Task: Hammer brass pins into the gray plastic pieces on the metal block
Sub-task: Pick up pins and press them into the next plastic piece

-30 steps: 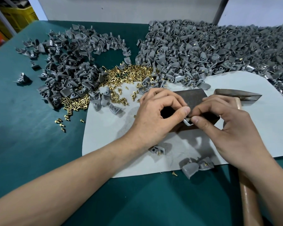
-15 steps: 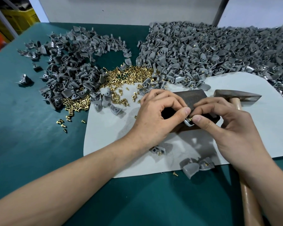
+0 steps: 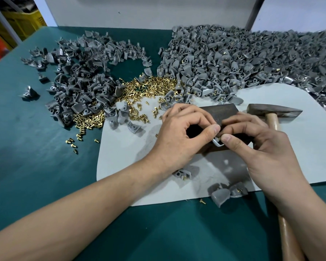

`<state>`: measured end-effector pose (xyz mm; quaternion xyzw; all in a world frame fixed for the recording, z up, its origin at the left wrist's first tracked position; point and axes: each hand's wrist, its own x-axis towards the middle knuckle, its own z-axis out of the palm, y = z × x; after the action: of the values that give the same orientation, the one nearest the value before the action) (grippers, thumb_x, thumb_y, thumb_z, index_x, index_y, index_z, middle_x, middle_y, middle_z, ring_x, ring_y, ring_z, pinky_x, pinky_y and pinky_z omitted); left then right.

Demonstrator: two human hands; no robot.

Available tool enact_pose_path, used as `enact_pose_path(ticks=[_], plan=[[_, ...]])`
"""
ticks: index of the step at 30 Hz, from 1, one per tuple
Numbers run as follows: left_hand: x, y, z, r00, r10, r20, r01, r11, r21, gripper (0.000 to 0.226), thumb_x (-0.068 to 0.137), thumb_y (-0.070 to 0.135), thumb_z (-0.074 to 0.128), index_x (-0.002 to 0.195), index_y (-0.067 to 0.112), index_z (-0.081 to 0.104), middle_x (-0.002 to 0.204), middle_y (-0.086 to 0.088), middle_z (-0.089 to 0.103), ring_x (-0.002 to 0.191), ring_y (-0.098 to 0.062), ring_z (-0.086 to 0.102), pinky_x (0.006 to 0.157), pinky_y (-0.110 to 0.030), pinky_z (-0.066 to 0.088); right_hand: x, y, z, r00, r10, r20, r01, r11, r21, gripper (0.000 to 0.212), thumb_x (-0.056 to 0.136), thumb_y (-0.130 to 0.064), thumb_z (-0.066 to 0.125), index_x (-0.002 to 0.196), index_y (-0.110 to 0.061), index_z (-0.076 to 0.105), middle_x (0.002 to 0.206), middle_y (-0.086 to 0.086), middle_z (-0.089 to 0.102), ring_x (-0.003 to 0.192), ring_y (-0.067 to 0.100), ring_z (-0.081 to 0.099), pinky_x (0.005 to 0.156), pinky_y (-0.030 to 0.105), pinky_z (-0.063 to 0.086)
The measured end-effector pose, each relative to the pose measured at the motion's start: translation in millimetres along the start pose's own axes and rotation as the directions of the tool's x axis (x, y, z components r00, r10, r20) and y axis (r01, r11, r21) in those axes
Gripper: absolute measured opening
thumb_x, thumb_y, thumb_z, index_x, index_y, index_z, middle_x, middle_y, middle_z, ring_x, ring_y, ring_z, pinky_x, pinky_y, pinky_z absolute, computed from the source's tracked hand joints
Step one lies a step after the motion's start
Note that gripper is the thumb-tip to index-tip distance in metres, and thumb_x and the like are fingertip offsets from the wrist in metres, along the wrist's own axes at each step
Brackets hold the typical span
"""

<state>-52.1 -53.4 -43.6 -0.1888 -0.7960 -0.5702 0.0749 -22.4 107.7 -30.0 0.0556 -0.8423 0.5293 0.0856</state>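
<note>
**Two hands meet over one small part at the pin bench**

A person's left hand [image 3: 179,136] and right hand [image 3: 260,147] come together above the near edge of a dark metal block [image 3: 222,111], thumb and forefinger of each curled to pinch a single gray plastic piece [image 3: 217,144] between them. A speck of brass shows at the thumb tips; whether it is seated in the piece cannot be told. The block lies on a pale mat [image 3: 299,147] spread over the green bench [image 3: 36,147]. Just beside the right hand a hammer [image 3: 273,110] lies on the mat, its dark head near the block's far right corner and its wooden handle passing under the right wrist. A heap of brass pins [image 3: 151,87] sits beyond the left hand, between a loose pile of gray pieces [image 3: 79,85] to the left and a much larger pile [image 3: 252,59] across the back right. Two more gray pieces [image 3: 226,193], one showing brass, lie at the mat's front edge, with a stray pin [image 3: 202,201] on the bench nearby.
</note>
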Motion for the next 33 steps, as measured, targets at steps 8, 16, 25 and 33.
enact_pose_path(ticks=[8,16,25,33], plan=[[0.2,-0.9,0.6,1.0,0.017,-0.001,-0.017,1.0,0.007,0.014,0.084,0.02,0.071,0.07,0.015,0.068,0.089,0.014,0.063,0.102,-0.007,0.047,0.101,-0.045,0.031,-1.4,0.0,0.9,0.999,0.042,0.003,-0.042,0.996,0.078,0.013,0.062,-0.044,0.066,0.072,-0.037,0.071,0.1,-0.023,0.066,0.116,-0.009,0.048,0.101,0.021,0.029],[0.2,-1.4,0.5,1.0,0.028,-0.007,-0.028,1.0,0.007,0.016,0.083,0.023,0.069,0.071,0.012,0.069,0.088,0.016,0.063,0.101,-0.007,0.048,0.101,-0.046,0.031,-2.7,0.7,2.3,0.997,0.074,-0.005,-0.073,0.987,0.142,0.007,0.067,-0.033,0.071,0.065,-0.027,0.071,0.102,-0.016,0.068,0.116,-0.013,0.047,0.1,0.017,0.027],[0.3,-1.7,-0.3,1.0,0.019,0.014,-0.019,1.0,0.004,0.016,0.083,0.023,0.07,0.071,0.015,0.067,0.089,0.019,0.062,0.103,-0.009,0.047,0.102,-0.047,0.03,-2.7,-1.5,-1.1,0.994,0.099,0.036,-0.103,0.986,0.132,0.006,0.07,-0.026,0.074,0.067,-0.022,0.071,0.104,-0.015,0.068,0.118,-0.014,0.044,0.102,0.017,0.025],[-0.2,-2.0,0.2,1.0,0.019,0.01,-0.019,1.0,0.004,0.016,0.084,0.023,0.07,0.07,0.014,0.067,0.09,0.018,0.063,0.104,-0.009,0.047,0.101,-0.048,0.03,-3.0,-1.6,-0.9,0.996,0.089,0.024,-0.092,0.986,0.139,0.016,0.061,-0.039,0.068,0.067,-0.025,0.072,0.101,-0.02,0.069,0.122,-0.01,0.043,0.109,0.024,0.024]])
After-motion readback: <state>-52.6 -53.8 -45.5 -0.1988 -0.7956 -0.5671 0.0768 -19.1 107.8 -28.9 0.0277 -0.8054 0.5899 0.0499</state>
